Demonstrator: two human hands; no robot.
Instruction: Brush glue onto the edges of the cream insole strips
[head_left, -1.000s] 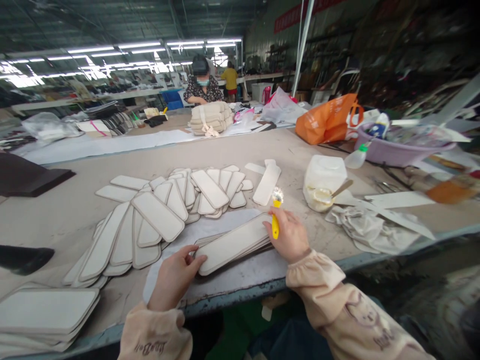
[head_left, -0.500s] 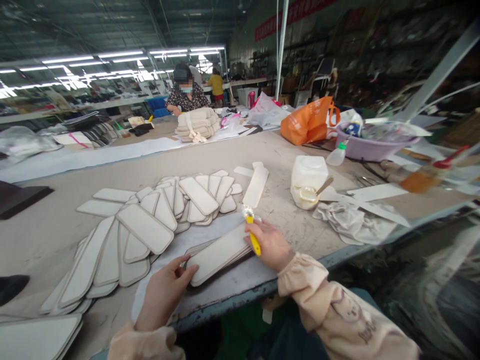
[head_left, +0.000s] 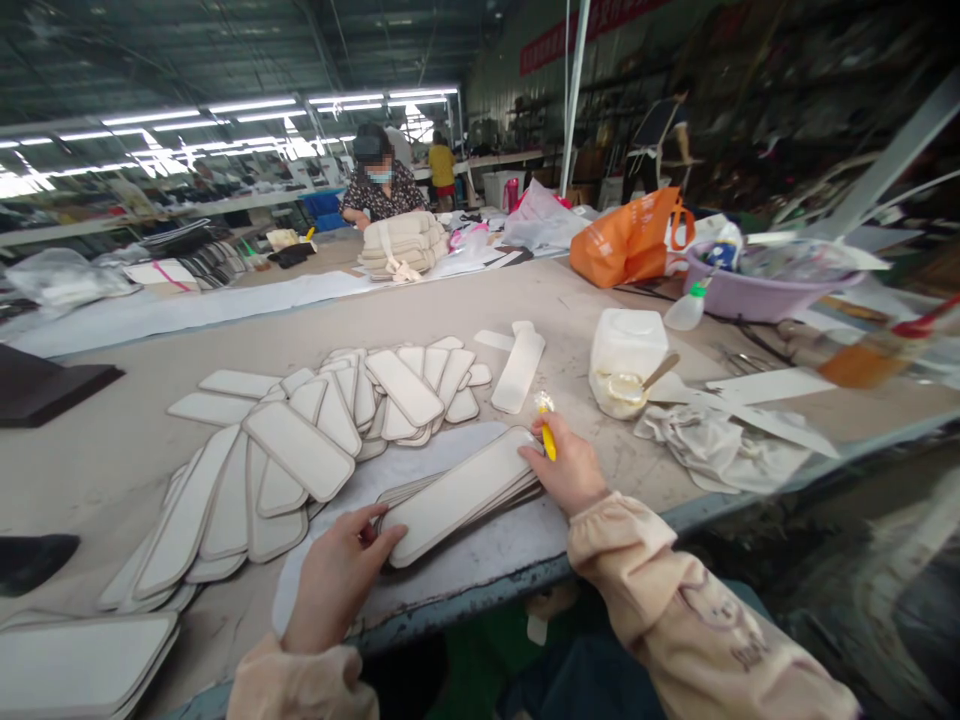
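A small stack of long beige rounded pieces (head_left: 457, 490) lies on a pale sheet (head_left: 480, 545) at the table's near edge. My left hand (head_left: 337, 575) grips the stack's near left end, fingers curled on it. My right hand (head_left: 571, 468) rests against the stack's far right end and is closed on a yellow-handled brush (head_left: 547, 425), bristles pointing up and away.
Several more beige pieces (head_left: 315, 440) fan out across the table to the left. A white glue tub (head_left: 626, 360) with a spoon, crumpled rags (head_left: 716, 450), a purple basin (head_left: 772, 290) and an orange bag (head_left: 630, 240) sit right. A person works at the far table.
My view has shifted slightly. The brush in my right hand tipped back up from leaning over the stack's end. Both hands stay on the stack.
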